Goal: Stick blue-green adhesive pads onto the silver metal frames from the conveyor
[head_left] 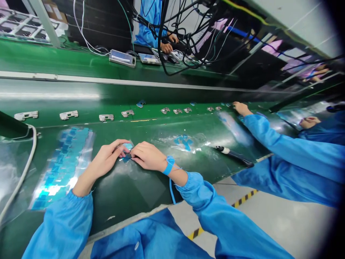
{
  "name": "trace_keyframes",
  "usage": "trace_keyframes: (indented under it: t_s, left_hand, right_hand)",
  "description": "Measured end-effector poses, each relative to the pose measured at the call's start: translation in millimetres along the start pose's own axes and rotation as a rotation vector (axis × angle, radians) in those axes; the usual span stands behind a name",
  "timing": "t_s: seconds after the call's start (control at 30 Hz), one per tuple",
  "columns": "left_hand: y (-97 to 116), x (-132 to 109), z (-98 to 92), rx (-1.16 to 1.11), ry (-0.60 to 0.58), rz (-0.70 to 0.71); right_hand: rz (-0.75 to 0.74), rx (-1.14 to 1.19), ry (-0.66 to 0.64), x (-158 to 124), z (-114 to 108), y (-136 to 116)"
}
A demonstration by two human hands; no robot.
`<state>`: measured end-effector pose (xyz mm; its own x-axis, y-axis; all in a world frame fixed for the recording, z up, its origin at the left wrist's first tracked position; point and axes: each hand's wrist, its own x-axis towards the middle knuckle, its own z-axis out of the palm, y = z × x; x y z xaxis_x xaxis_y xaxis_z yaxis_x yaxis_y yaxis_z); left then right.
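Near the middle of the green bench, my left hand (109, 157) and my right hand (147, 156) meet around a small part with blue film (126, 153). The left fingers curl over its upper left side, and the right fingers pinch its right edge. Fingers cover much of the part. A blue band (169, 165) circles my right wrist. Left of my hands lies a clear sheet of blue film pieces (64, 162). Loose blue film scraps (184, 142) rest on crumpled clear plastic to the right.
Several small metal parts (106, 117) line the green strip (151, 118) beyond my hands. A black tool (234, 155) lies to the right, near a co-worker's hand (242, 108) and sleeve. A white cable (27, 165) runs down the left; black cables hang above.
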<state>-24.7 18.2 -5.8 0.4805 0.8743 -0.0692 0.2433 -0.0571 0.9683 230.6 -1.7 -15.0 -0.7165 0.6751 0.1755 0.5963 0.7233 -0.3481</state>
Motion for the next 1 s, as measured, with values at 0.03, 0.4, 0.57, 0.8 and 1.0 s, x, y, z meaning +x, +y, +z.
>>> trace_keyframes:
  t_s: [0.03, 0.4, 0.57, 0.8, 1.0]
  left_hand:
    - [-3, 2, 0.6, 0.014, -0.013, -0.021]
    - [17, 1, 31.8, -0.513, 0.26, 0.051]
    - [22, -1, 42.5, -0.408, 0.337, -0.035]
    - [22, 1, 43.1, -0.445, 0.401, -0.04]
    - [26, 1, 41.2, -0.584, 0.406, -0.094]
  right_hand:
    - [-0.02, 0.043, -0.001, -2, -4, -3]
    - [0.522, 1.249, 0.506, 15, -9, -25]
    - [0.571, 1.308, 0.439, 14, 4, -23]
    - [0.539, 0.955, 0.57, 6, -1, -13]
    - [0.533, 0.851, 0.593, 5, -1, -11]
